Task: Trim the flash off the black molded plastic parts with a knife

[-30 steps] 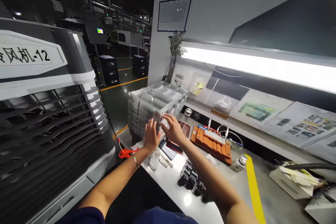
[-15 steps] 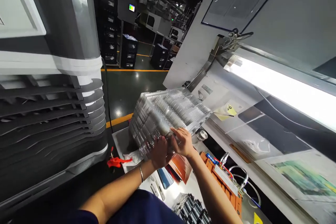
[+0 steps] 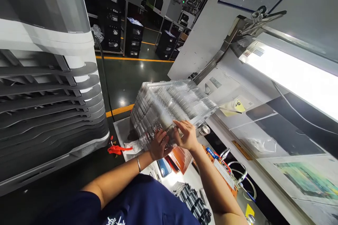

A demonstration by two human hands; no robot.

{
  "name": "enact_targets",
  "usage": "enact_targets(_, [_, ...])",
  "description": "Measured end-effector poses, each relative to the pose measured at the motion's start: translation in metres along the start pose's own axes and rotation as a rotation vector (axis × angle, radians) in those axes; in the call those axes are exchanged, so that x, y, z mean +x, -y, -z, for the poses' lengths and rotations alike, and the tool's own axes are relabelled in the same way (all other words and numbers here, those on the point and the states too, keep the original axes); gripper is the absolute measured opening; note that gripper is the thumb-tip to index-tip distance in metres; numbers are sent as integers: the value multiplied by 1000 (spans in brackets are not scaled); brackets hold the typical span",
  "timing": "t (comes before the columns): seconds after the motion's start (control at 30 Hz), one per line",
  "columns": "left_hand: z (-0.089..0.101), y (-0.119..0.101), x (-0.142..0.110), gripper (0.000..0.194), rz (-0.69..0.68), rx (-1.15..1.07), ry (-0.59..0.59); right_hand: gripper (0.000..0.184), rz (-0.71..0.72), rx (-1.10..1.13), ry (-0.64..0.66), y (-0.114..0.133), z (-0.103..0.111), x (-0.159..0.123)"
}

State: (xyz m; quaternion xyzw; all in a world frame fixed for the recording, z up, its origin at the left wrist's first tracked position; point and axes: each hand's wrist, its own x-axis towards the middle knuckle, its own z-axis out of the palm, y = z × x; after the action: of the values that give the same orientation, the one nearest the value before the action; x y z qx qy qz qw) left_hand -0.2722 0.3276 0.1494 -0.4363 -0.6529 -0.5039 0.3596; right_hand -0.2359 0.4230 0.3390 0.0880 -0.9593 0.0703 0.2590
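Note:
A tall stack of clear plastic trays (image 3: 150, 112) stands at the far end of the white table (image 3: 120, 128). The trays have rows of moulded pockets. My left hand (image 3: 159, 145) rests against the near side of the stack, palm forward and fingers apart. At the near right corner, my right hand (image 3: 187, 135) pinches the edge of an upper tray between thumb and fingers. Under my wrists lie a phone (image 3: 164, 167) and an orange-red sheet or folder (image 3: 181, 158). Dark grey cylindrical parts (image 3: 194, 200) lie in a group closer to my body.
An orange fixture (image 3: 208, 151) with hoses stands to the right. A small round container (image 3: 204, 130) sits beside the stack. Red material (image 3: 117, 148) hangs at the left table edge. A bright tube lamp (image 3: 290, 74) slants overhead; a large louvred machine (image 3: 52, 105) stands left.
My left hand's fingers have spread and it has shifted slightly left on the stack's side. My right hand stays at the tray corner. The head view has tilted down a little.

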Motion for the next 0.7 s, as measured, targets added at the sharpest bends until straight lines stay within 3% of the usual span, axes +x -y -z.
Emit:
enact_targets(0.23, [7,1,3,48,-1,-26,53,24,-5,48,-65,-2,10,10])
enact_targets(0.37, [17,-2,12,49,-16,-67,33,23,-270,9,-407,-14,44,25])
enact_targets(0.4, [20,-4,15,50,-6,-68,41,22,-310,-3,-440,-14,52,28])
enact_targets(0.43, [23,-5,17,51,12,-60,54,22,-308,-3,-411,-13,57,30])
enact_targets(0.5, [29,-8,21,53,53,-24,84,21,-214,36,-215,-5,57,29])
enact_targets(0.6, [35,-12,27,53,81,36,110,30,-92,60,59,9,36,16])
enact_targets(0.7, [38,-11,33,52,48,43,94,38,-59,-35,111,13,10,2])
